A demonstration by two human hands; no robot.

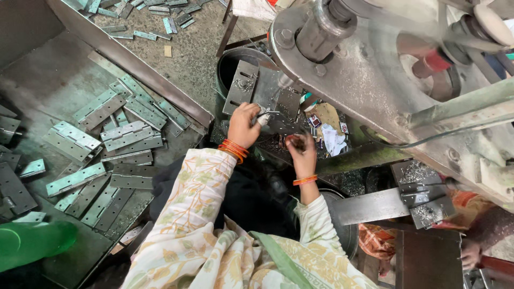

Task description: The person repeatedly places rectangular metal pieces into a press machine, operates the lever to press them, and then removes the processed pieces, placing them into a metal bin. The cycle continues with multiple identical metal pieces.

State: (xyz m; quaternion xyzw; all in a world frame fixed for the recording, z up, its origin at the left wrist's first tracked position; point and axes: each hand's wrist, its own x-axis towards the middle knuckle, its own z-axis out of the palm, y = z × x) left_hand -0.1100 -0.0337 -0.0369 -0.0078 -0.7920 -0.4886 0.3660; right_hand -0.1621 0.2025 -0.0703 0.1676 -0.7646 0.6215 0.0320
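Observation:
My left hand [243,124] pinches a small metal pin [266,113] at the press bed, under the machine head. Its fingers are closed on the pin, next to a grey hinge plate [282,109] lying on the bed. My right hand [301,149] is a little lower and to the right, curled over something small and dark that I cannot make out. Both wrists wear orange bangles. A patterned cream sleeve covers each arm.
A big grey press machine [375,75] fills the upper right. A tray [59,80] on the left holds several metal hinges [126,136]. More hinges lie on the floor [176,16]. Another person's hand [471,254] shows at the lower right. A green object [32,241] sits lower left.

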